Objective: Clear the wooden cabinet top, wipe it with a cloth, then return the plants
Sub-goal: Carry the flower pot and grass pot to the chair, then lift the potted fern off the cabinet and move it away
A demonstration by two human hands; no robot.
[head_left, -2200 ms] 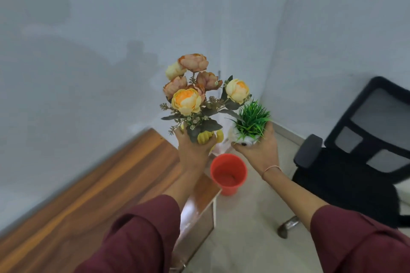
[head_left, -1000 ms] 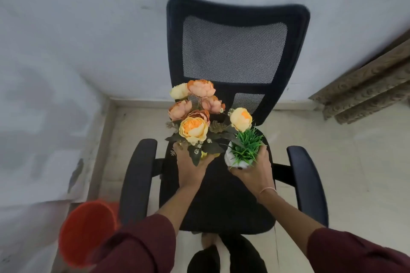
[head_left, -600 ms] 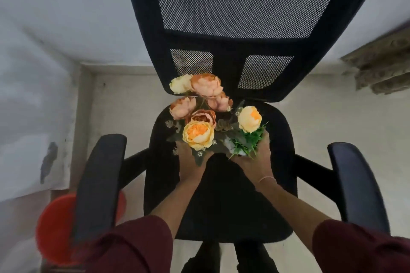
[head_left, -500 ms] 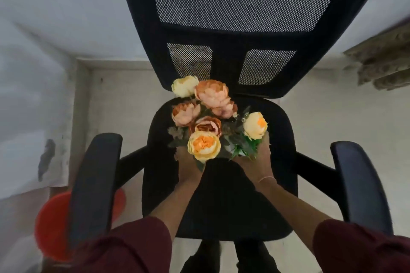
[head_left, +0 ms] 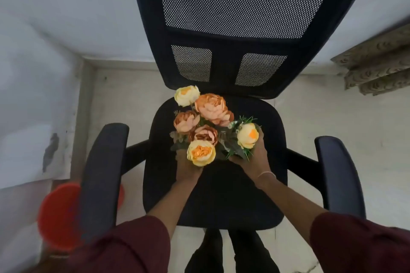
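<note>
A bunch of orange and yellow artificial flowers is low over the black office chair seat, and my left hand grips its pot from below. The pot itself is hidden under the blooms. Right beside it, my right hand holds the small green grass plant, whose white pot is mostly covered by a yellow bloom and my fingers. I cannot tell whether either pot touches the seat. The wooden cabinet is out of view.
The chair's mesh backrest rises straight ahead, with armrests at the left and right. An orange bucket stands on the floor by the left armrest. A grey wall runs behind; a patterned curtain hangs at right.
I turned from the wooden cabinet to the chair, carrying both plants. Over the last half second both hands moved the plants lower and further in over the seat.
</note>
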